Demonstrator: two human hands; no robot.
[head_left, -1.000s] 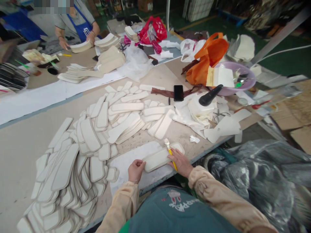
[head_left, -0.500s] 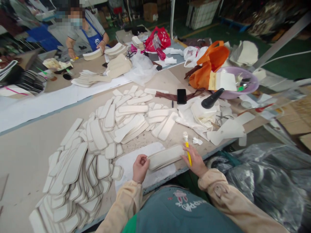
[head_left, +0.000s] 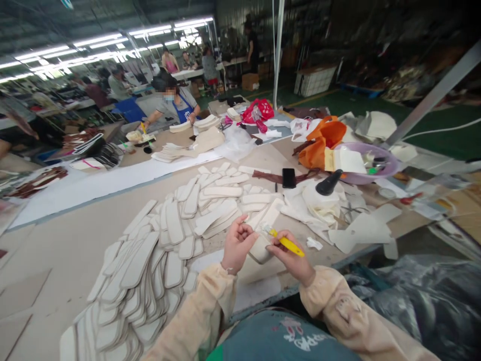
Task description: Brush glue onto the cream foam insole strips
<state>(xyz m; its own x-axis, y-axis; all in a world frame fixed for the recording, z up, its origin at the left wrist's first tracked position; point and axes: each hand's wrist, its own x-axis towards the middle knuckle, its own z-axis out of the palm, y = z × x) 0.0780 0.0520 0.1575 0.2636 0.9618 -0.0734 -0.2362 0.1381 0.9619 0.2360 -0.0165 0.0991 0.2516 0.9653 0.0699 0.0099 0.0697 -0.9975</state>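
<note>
My right hand (head_left: 293, 258) is closed around a yellow-handled brush (head_left: 288, 244), its whitish bristles pointing left. Its fingertips also meet the right edge of a small bundle of off-white strips (head_left: 260, 250), raised off the table between my hands. On the bundle's left side my left hand (head_left: 238, 244) is closed, with thumb and curled fingers on the strips; the exact number of strips is hidden. Below lies a sheet of white paper (head_left: 259, 293) at the table's front edge. A large heap of similar strips (head_left: 150, 265) spreads left and ahead of my hands.
A black-spouted white container (head_left: 328, 185) stands on cloth at the right, by scissors and scraps (head_left: 363, 225). Beyond are a phone (head_left: 288, 178), an orange bag (head_left: 325, 133) and a purple basin (head_left: 389, 168). Across the table a co-worker (head_left: 180, 103) handles similar pieces.
The bundle has been raised from the white paper and turned endwise between my hands. The brush has tipped over toward the left. My view has lifted, showing more of the workshop.
</note>
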